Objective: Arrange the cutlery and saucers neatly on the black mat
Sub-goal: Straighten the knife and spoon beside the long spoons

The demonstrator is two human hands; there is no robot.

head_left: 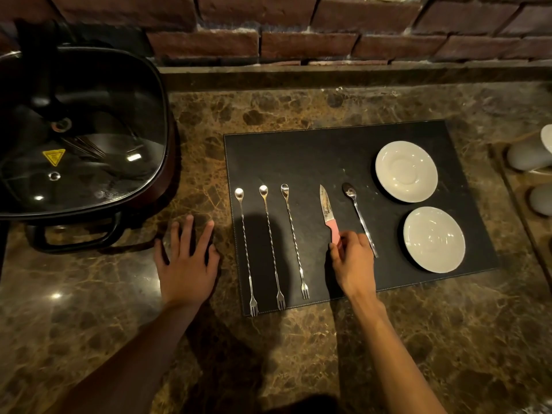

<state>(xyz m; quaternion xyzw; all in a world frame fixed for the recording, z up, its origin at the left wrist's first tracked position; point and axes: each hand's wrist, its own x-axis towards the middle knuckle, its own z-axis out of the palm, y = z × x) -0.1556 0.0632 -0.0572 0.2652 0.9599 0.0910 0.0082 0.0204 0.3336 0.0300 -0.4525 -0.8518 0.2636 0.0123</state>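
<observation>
A black mat (328,156) lies on the marble counter. Three long twisted bar spoons with fork ends lie side by side on its left part: one (246,252), a second (272,249), a third (294,240). A small knife (327,209) with a pink handle lies blade away from me; my right hand (354,258) pinches its handle. A teaspoon (358,216) lies just right of the knife, its handle partly under my fingers. Two white saucers sit on the mat's right side, one far (406,171) and one near (433,239). My left hand (186,261) rests flat on the counter, left of the mat.
A large black electric pot with a glass lid (80,130) stands at the left. A brick wall (298,31) runs behind the counter. At the right edge a wooden tray (513,186) holds pale cups (528,155).
</observation>
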